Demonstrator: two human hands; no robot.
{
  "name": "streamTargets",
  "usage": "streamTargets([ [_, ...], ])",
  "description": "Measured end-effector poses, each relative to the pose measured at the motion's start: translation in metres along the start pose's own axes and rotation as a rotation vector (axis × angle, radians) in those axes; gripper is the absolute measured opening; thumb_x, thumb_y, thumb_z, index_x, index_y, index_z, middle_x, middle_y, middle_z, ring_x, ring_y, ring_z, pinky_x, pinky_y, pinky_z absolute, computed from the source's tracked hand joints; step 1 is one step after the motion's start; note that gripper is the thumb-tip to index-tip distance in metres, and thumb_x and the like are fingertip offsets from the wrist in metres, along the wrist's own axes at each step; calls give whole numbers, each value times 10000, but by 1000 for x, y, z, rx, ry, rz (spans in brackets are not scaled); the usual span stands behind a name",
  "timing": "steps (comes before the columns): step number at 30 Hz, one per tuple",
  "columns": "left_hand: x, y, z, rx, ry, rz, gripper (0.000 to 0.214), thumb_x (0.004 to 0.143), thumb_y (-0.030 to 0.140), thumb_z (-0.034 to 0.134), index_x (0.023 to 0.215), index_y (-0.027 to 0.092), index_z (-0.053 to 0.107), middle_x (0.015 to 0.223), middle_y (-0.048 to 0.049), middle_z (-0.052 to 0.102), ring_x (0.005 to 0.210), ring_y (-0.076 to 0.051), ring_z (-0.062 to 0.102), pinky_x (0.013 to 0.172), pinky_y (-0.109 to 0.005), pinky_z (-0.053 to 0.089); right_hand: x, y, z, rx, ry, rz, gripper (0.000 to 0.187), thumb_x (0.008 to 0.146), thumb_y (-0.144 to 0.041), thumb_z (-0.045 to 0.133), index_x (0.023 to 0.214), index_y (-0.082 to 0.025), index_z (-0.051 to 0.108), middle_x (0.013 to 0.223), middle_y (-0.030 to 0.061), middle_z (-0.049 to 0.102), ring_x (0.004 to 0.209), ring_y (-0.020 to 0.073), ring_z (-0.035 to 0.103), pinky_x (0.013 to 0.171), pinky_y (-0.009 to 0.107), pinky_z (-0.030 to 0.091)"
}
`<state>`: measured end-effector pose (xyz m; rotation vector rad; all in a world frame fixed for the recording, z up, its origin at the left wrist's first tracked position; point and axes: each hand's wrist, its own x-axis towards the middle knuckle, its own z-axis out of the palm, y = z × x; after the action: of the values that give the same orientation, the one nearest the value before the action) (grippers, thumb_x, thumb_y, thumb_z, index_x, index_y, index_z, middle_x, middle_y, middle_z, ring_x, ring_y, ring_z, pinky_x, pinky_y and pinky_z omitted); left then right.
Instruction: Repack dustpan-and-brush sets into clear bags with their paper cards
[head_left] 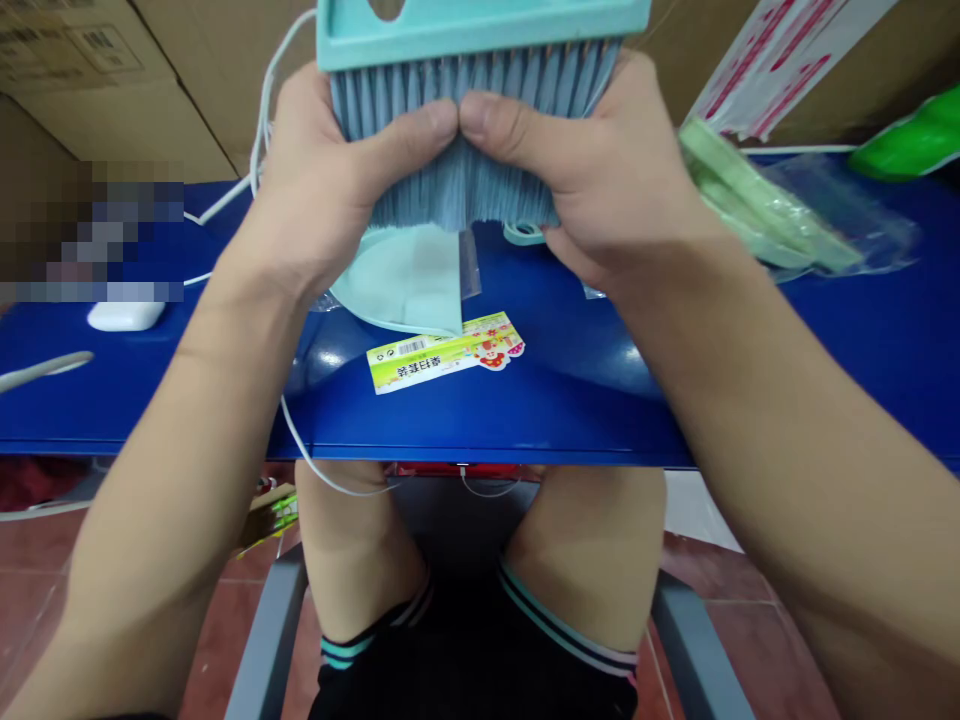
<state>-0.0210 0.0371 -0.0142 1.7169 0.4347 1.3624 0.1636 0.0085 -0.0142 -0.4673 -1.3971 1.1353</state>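
Left hand [322,180] and right hand [577,170] grip a broom head [465,190] closed, thumbs pressed into its bristles, apparently for steadying, above the bench [480,420].

bare left hand [330,180] and right hand [592,170], black shorts [472,675] with teal, white and pink striped hems [566,640]

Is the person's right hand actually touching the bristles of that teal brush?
Touching: the head view shows the right hand pressed across the bristles of the teal brush.
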Motion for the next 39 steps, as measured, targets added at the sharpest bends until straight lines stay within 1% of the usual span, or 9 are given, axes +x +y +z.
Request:
streamTargets([
  [7,3,2,-4,49,22,25,522,596,333,1068,997,119,812,1037,-75,795,1023,-254,746,971,-395,609,5,12,-3,-37,14,18,108,796,-189,791,872,-225,723,971,-9,784,1006,156,763,1006,283,659],
  [12,3,5,-2,133,61,16,633,521,425,1081,984,113,784,1012,-50,785,1015,-217,717,953,-326,594,2,16,-1,-213,142,-65,63,876,-150,787,902,-183,741,908,-71,761,961,69,745,1073,210,608],
  [17,4,1,-1,177,122,70,724,456,525,1072,941,104,738,957,-48,762,975,-220,701,938,-346,608,0,16,1,-262,158,-130,53,894,-145,791,917,-157,745,911,-92,768,937,22,727,1060,154,592],
  [20,4,0,-1,179,96,57,678,512,497,1074,951,99,745,949,-54,757,933,-209,702,894,-335,606,3,14,1,-227,161,-128,117,874,-89,791,881,-175,713,876,-92,761,910,27,723,1014,144,604],
  [23,3,-1,-1,168,68,69,579,601,453,1057,950,114,743,922,-33,758,925,-200,728,868,-305,601,4,10,1,-265,188,-90,178,851,-109,814,882,-209,671,884,-95,755,1032,49,742,1035,142,603],
  [27,-1,2,1,237,63,92,322,759,277,924,968,154,711,968,-11,756,1032,-222,758,957,-315,614,2,4,3,-334,178,-38,188,868,-154,805,907,-232,638,919,-116,752,1163,42,726,1044,117,595],
  [32,-2,5,7,186,107,70,234,726,134,821,918,149,687,920,-18,730,986,-220,752,956,-332,615,1,4,3,-251,166,-90,181,833,-112,800,864,-198,643,805,-135,727,873,6,725,1019,150,613],
  [35,-1,6,11,164,141,39,200,707,114,810,836,140,660,839,-13,676,868,-175,718,860,-303,602,2,7,2,-222,155,-104,151,830,-104,784,823,-197,666,789,-135,726,855,8,719,987,155,618],
  [39,-2,6,14,106,148,-7,193,698,61,776,858,141,704,829,-6,737,823,-152,704,803,-289,600,3,11,0,-219,159,-94,155,823,-111,800,808,-220,690,819,-114,745,881,40,728,957,178,630],
])
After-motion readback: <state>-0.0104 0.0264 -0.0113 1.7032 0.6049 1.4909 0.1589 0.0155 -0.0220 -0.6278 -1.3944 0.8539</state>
